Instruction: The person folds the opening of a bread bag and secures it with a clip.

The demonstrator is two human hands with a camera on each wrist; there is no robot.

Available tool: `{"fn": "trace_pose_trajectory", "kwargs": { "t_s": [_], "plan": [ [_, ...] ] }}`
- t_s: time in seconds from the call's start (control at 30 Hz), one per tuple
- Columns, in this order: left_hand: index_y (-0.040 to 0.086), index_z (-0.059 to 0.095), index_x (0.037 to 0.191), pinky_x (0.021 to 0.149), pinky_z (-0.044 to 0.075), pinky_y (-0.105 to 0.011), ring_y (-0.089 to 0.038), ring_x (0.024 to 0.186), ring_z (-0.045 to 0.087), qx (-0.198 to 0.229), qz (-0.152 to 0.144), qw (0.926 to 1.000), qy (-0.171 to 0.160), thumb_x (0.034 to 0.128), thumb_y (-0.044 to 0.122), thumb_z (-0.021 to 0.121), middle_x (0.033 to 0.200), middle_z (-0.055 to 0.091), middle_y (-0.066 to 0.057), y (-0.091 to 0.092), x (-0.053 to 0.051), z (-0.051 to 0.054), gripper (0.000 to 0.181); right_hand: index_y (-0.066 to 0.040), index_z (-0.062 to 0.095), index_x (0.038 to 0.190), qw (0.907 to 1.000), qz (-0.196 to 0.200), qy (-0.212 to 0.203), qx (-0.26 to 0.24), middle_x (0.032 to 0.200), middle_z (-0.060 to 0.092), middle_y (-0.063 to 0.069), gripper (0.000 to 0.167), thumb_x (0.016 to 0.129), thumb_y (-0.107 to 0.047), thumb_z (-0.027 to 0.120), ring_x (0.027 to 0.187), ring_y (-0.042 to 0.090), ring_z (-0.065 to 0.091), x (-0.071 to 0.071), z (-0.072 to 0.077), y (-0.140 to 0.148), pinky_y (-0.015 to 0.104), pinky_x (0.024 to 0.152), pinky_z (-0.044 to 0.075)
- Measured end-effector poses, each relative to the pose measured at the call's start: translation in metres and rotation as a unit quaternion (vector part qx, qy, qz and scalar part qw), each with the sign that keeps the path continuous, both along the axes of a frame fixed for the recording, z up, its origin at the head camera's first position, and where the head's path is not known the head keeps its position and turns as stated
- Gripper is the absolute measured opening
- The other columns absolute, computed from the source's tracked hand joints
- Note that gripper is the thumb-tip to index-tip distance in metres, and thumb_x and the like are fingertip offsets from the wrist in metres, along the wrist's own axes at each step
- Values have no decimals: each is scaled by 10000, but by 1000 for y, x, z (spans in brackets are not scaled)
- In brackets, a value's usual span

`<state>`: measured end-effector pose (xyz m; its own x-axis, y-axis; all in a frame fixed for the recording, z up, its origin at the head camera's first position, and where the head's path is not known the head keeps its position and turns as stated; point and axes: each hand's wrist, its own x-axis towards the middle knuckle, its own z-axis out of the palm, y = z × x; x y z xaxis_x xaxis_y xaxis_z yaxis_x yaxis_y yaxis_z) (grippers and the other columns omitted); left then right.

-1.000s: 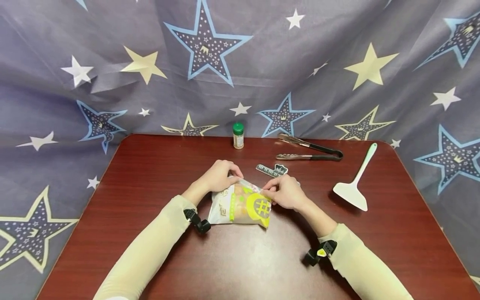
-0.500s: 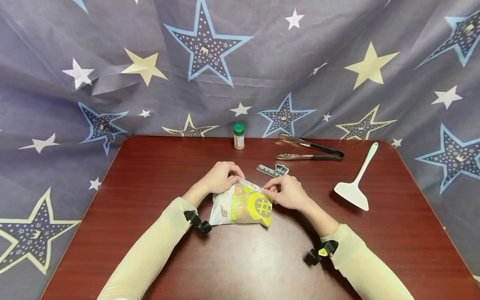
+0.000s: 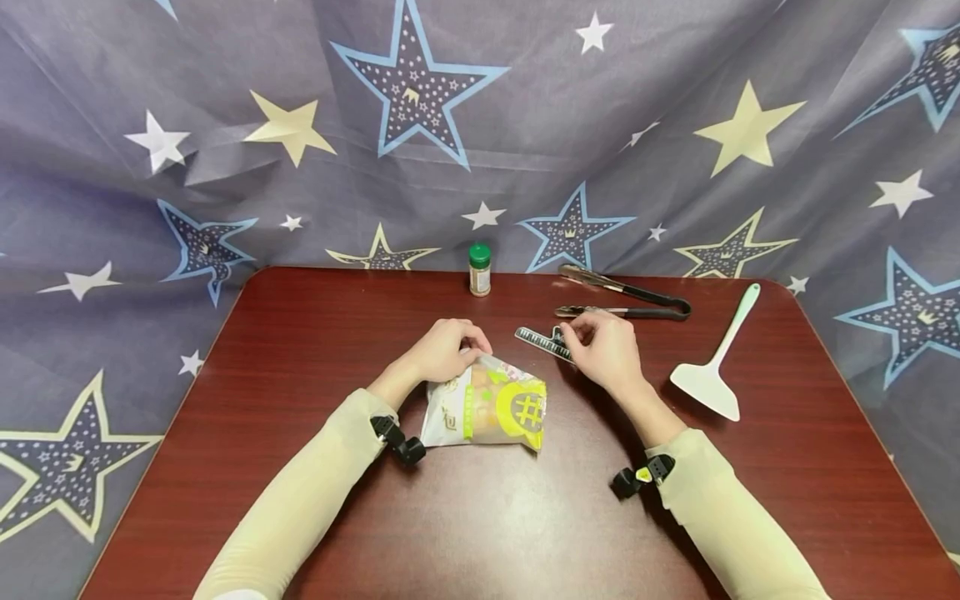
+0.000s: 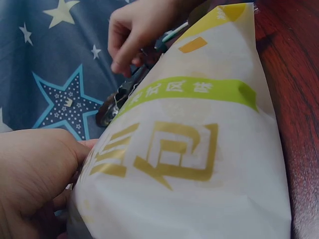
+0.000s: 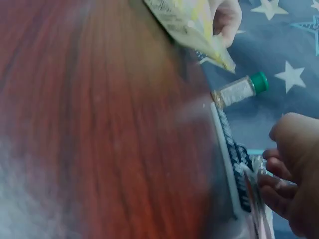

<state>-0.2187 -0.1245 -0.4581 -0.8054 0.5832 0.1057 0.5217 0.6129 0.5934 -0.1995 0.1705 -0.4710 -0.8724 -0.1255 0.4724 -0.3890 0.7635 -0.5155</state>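
A white, yellow and green snack bag (image 3: pixel 487 408) lies on the table, and its top edge is pinched by the left hand (image 3: pixel 442 352). The left wrist view has the printed bag (image 4: pixel 199 139) filling most of the frame, with the left hand (image 4: pixel 37 174) at its edge. At the black and white piano-patterned clip (image 3: pixel 546 342) is the right hand (image 3: pixel 606 350), thumb and fingers parted close to the clip's handle. In the right wrist view the right hand (image 5: pixel 294 169) is beside the clip (image 5: pixel 232 159); contact is unclear there.
Behind the bag stands a green-capped shaker (image 3: pixel 480 271). Metal tongs with black handles (image 3: pixel 637 313) lie just beyond the right hand. A white spatula (image 3: pixel 707 387) lies farther right. A star-patterned cloth (image 3: pixel 300 208) hangs behind the table.
The right hand has let go of the bag's top edge and moved right and away from the body, over to the clip. The left hand keeps its pinch on the bag.
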Motion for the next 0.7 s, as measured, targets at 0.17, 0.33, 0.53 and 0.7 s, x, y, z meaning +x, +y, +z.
{"fn": "trace_pose_trajectory", "kwargs": {
  "t_s": [0.17,0.33,0.53,0.7],
  "plan": [
    [144,811,970,897,554,-384,-200,910,694,-54,21,10000,-49,951,15,663,911,767,-19,0,-1,1,198,-65,799,967,9961,-270,-652,535,896,723,115,209,917,-266,777,824,313,694,-2,-4,4,503,715,568],
    [134,813,977,892,554,-382,-203,910,694,-60,27,9999,-82,952,13,660,917,769,-26,-1,-1,3,197,-26,761,990,9892,-34,-1229,792,919,671,138,249,928,-266,783,805,315,648,-1,0,4,495,737,548],
    [126,813,980,900,557,-394,-213,917,696,-60,70,9999,-91,957,9,652,928,771,-34,-1,1,4,200,-80,707,885,9844,293,-1693,369,910,750,135,182,901,-210,832,813,275,748,1,10,10,451,768,553],
    [126,813,981,888,554,-385,-211,912,692,-55,107,9999,-81,958,13,650,930,774,-36,-2,1,2,200,-96,682,927,9798,386,-1960,95,884,766,94,206,894,-217,845,834,248,751,3,13,14,391,761,545]
  ]
}}
